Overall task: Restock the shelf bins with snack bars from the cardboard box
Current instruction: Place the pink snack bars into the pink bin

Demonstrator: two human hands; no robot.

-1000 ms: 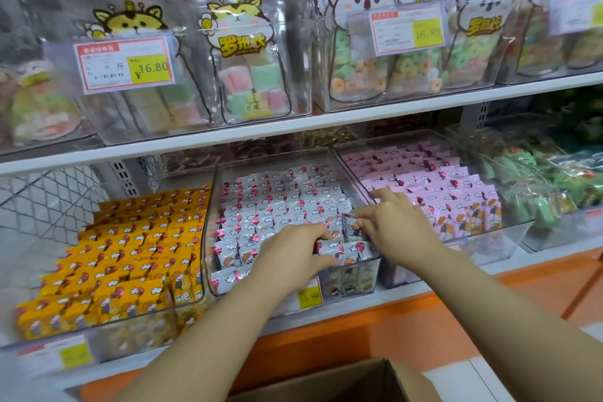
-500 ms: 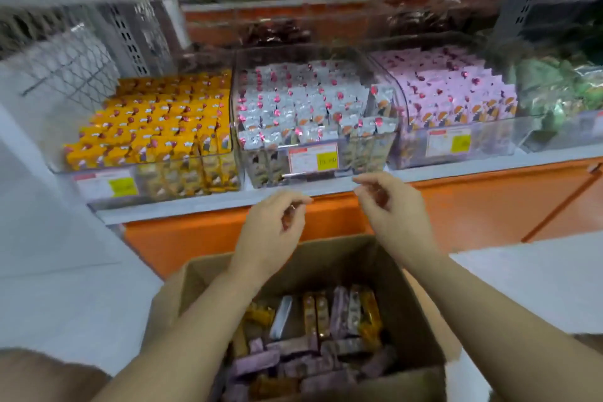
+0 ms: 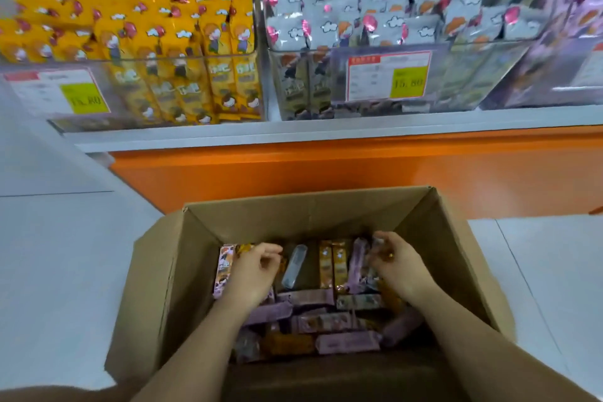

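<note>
left grip point(image 3: 254, 274) and right grip point(image 3: 399, 266) both down in cardboard box point(image 3: 293, 219), fingers curled over jumbled purple and yellow snack bars point(image 3: 346, 341). above on shelf point(image 3: 326, 127), yellow bin point(image 3: 163, 88) beside grey bin point(image 3: 456, 81), both full.

Both hands were withdrawn from the grey-pack bin point(image 3: 463, 75) on the shelf point(image 3: 326, 128) and lowered into the cardboard box point(image 3: 293, 222). The left hand point(image 3: 254, 274) and right hand point(image 3: 398, 268) were brought down over the loose snack bars point(image 3: 326, 325), fingers point(image 3: 272, 253) curled.
</note>
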